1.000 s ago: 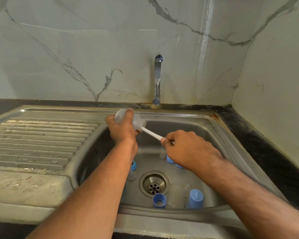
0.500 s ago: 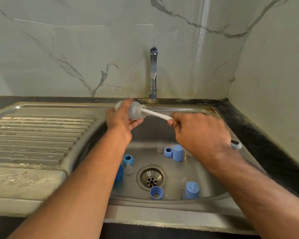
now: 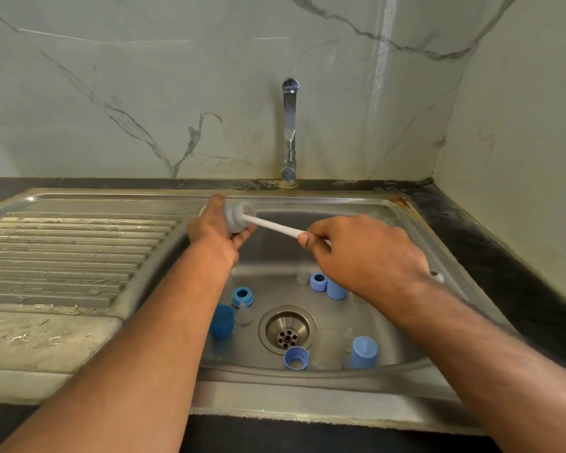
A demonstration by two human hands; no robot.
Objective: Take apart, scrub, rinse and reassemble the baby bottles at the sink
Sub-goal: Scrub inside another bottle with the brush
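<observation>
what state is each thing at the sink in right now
left hand: grips the bottle
bottle: on its side, open, brush head inside
right hand: grips the brush handle
brush handle: slanted, runs into the bottle mouth
tap: no water seen running
blue caps: off, standing in the basin
blue rings: off, loose by the drain
drain: unplugged

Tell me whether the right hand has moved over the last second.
Yes. The right hand, gripping the brush handle, has shifted up the picture toward the tap and away from the drain.
</observation>
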